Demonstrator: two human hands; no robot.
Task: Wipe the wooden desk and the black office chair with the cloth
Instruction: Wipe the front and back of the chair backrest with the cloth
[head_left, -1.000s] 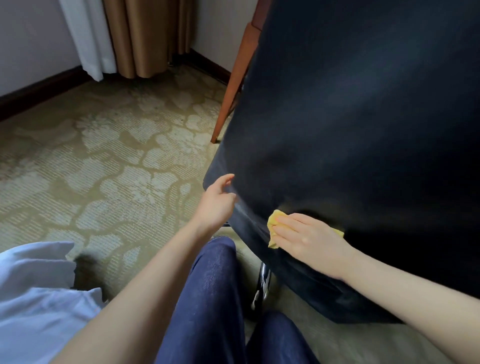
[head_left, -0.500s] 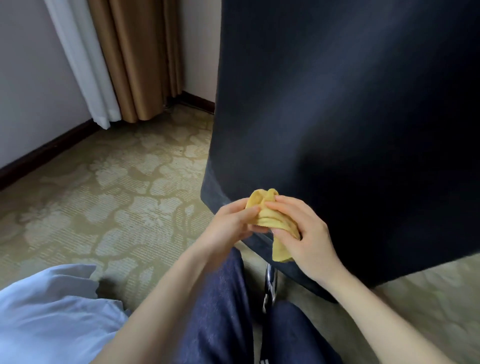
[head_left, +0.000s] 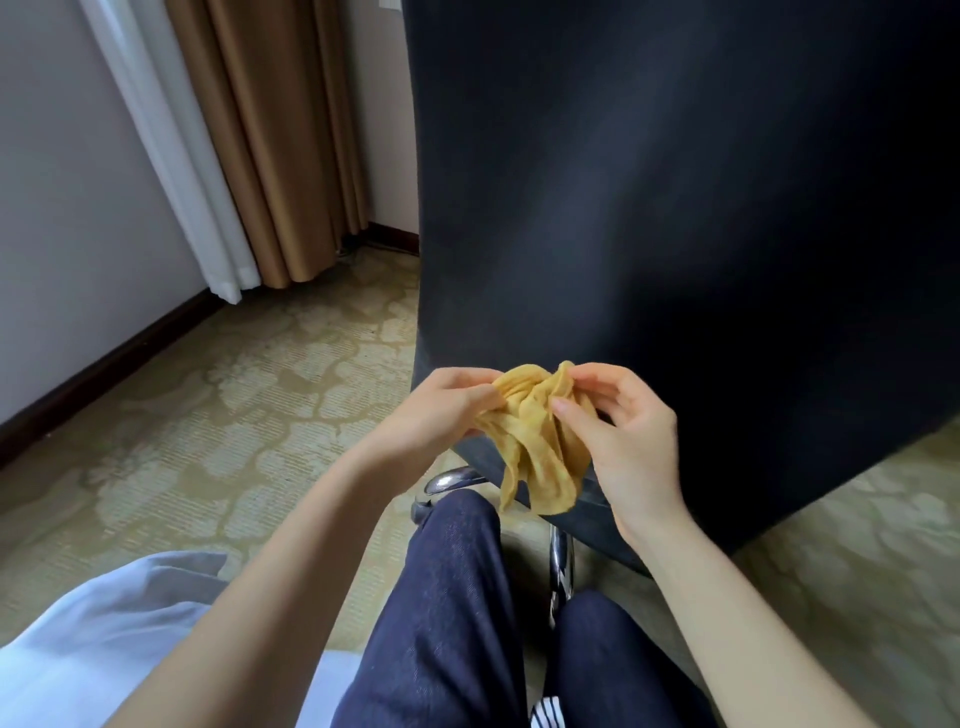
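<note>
Just below centre of the frame, held up between both hands: crumpled yellow cloth (head_left: 537, 447), folds hanging down. Left hand (head_left: 441, 410) at its left side, fingers (head_left: 467, 384) curled and clamped on the fabric. Right hand (head_left: 626, 434) at its right side, thumb and fingers pinching the upper edge. Directly behind, filling the upper right: tall back of black office chair (head_left: 675, 208); contact with cloth unclear. Chrome chair base (head_left: 561, 561) lower down, between denim knees (head_left: 447, 597). Patterned carpet (head_left: 208, 415) at left, tan curtain (head_left: 270, 145) upper left.

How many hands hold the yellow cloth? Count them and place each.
2. The left hand pinches the yellow cloth at its left; the right hand pinches its top right, in front of the black chair.
</note>
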